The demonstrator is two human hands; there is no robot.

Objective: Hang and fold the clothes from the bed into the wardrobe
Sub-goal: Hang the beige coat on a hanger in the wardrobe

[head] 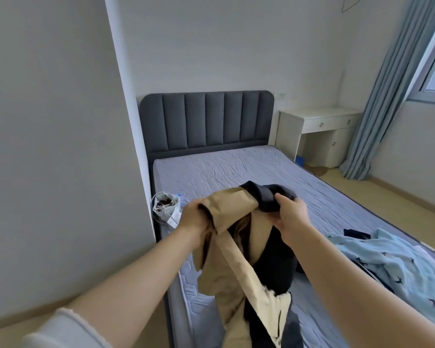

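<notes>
A tan and dark navy jacket (239, 262) hangs in the air over the near left part of the bed (236, 169). My left hand (195, 217) grips its tan upper edge. My right hand (290, 213) grips the dark navy part at the top right. The jacket's lower half drops out of the bottom of the frame. A light blue garment with small dark prints (392, 267) lies crumpled on the bed's right side, with a small dark piece of cloth (357, 233) just beyond it.
A small white bag with dark contents (166, 205) sits at the bed's left edge by a white wall panel (60, 146). The grey padded headboard (206, 121) stands at the back. A white desk (317, 131) and blue curtain (387, 96) are at the right.
</notes>
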